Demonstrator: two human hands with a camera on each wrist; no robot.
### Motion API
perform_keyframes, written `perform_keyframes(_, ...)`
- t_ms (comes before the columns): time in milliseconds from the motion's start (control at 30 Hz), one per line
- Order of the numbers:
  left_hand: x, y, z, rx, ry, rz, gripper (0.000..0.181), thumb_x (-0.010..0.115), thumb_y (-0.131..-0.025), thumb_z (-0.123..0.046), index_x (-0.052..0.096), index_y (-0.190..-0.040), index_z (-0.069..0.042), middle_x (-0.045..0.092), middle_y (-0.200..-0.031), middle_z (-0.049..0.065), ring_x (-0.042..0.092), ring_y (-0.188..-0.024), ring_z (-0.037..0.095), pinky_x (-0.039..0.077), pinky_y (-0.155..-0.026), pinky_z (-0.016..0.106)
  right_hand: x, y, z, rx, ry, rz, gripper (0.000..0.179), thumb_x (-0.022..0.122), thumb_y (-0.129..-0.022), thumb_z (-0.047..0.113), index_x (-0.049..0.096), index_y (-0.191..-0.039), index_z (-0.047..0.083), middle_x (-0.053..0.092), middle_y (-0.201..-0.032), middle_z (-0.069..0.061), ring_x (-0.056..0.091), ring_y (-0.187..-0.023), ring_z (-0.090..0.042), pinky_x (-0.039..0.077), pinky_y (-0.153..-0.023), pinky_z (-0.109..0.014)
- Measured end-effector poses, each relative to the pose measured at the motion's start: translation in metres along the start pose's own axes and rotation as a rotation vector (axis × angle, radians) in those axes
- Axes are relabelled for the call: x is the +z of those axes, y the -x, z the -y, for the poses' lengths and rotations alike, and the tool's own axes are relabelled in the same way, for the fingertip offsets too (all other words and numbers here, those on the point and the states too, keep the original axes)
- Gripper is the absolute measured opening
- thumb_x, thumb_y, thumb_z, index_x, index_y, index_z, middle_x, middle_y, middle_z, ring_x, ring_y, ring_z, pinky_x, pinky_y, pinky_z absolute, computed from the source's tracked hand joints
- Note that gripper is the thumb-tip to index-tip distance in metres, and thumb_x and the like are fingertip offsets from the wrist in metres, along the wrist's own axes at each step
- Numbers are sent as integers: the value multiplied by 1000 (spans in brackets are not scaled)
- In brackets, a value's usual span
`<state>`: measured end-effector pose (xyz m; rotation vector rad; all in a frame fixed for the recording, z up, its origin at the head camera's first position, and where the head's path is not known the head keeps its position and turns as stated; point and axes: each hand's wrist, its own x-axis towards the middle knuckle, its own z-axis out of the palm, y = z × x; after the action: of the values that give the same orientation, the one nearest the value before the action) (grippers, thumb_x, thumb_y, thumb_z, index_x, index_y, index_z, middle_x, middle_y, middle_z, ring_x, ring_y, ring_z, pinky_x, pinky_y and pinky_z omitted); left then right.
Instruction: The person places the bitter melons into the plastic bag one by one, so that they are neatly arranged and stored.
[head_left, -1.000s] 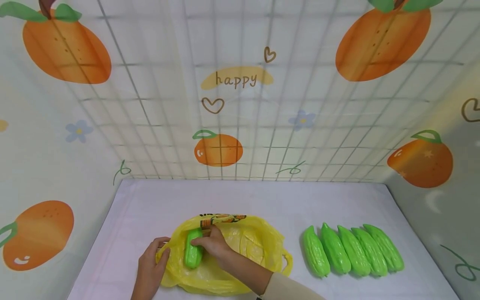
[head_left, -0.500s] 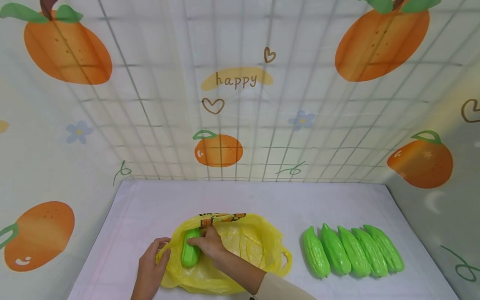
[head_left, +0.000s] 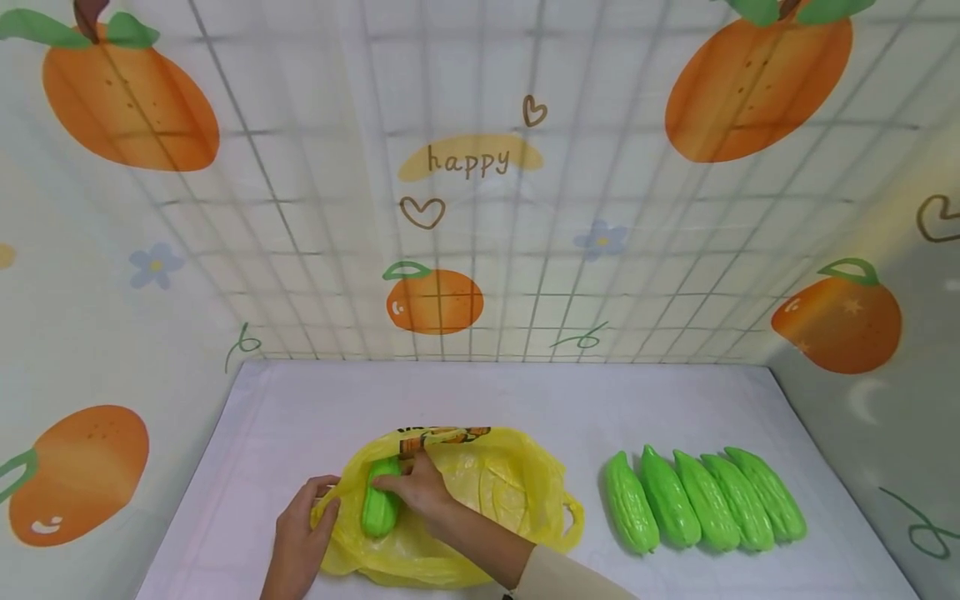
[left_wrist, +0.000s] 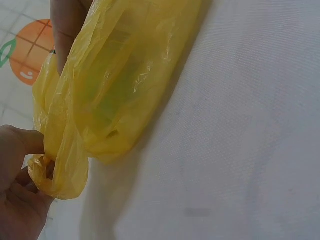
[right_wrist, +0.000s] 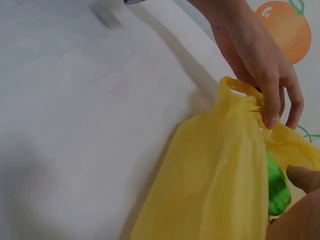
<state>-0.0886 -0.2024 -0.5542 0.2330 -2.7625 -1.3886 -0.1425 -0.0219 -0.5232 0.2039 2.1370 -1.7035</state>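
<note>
A yellow plastic bag [head_left: 517, 492] lies mouth-up on the white table, with a printed picture on its far rim. My left hand [head_left: 302, 529] pinches the bag's left edge near a handle; in the left wrist view, the thumb and fingers of that hand [left_wrist: 20, 175] are around the looped plastic. Inside the bag's left part, my right hand [head_left: 427, 492] holds a bright green, ridged bitter melon [head_left: 380, 510], thumb on top. Its far end is hidden by the rim. Through the thin plastic, a green shape [left_wrist: 112, 95] shows in the left wrist view.
Several more green bitter melons [head_left: 705, 504] lie side by side on the table [head_left: 570, 400], right of the bag. The bag's right handle [head_left: 573, 521] stands between them and my right forearm. Cloth walls with printed oranges [head_left: 435, 302] enclose the table.
Over the last second, my right hand and the bitter melon have shifted slightly left inside the bag. My left hand keeps its hold on the bag's edge.
</note>
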Motion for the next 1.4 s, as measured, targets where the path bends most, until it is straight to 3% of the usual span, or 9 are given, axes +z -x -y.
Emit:
perform_keyframes(233, 0, -2, 1, -11, -5, 4, 25, 60, -100, -12, 58, -125, -11, 66, -112, 3, 61, -109, 22, 46, -100, 50, -16, 4, 4, 23, -61, 36, 57, 78, -84, 16, 47, -127, -3, 53, -104, -13, 54, -89, -25, 53, -78, -44)
perform_keyframes(567, 0, -4, 0, -55, -11, 18, 25, 60, -100, -12, 58, -125, -11, 66, -112, 4, 60, -111, 23, 45, -102, 52, -55, 18, 18, -9, -16, 144, 52, 68, -88, 18, 50, -131, -4, 58, -112, -13, 58, -102, -33, 54, -83, -52)
perform_keyframes(767, 1, -4, 1, -62, -3, 21, 25, 59, -100, -13, 58, -125, -12, 65, -111, 3, 59, -111, 22, 45, -103, 51, -92, 30, 23, -144, 141, 184, 41, 65, -90, 19, 55, -127, 3, 58, -108, -11, 58, -92, -27, 53, -76, -44)
perform_keyframes(967, 0, -3, 2, -47, -9, 15, 25, 60, -100, -13, 58, -125, -12, 66, -109, 3, 60, -111, 22, 45, -101, 51, -134, 38, 33, -243, 230, 120, 31, 62, -93, 17, 59, -122, 7, 59, -104, -8, 58, -92, -22, 52, -75, -40)
perform_keyframes(1167, 0, -2, 4, -56, -6, 11, 25, 60, -100, -14, 58, -124, -12, 66, -111, 4, 60, -111, 23, 45, -101, 52, -173, 44, 36, -247, 316, -14, 24, 64, -93, 17, 63, -117, 11, 63, -104, -5, 63, -92, -22, 53, -80, -40)
perform_keyframes(1400, 1, -4, 5, -38, 2, 16, 25, 60, -100, -15, 58, -124, -12, 66, -111, 4, 60, -110, 23, 45, -102, 52, -219, 52, 17, -214, 371, -91, 25, 64, -94, 16, 62, -117, 8, 65, -107, -9, 64, -94, -26, 56, -75, -38)
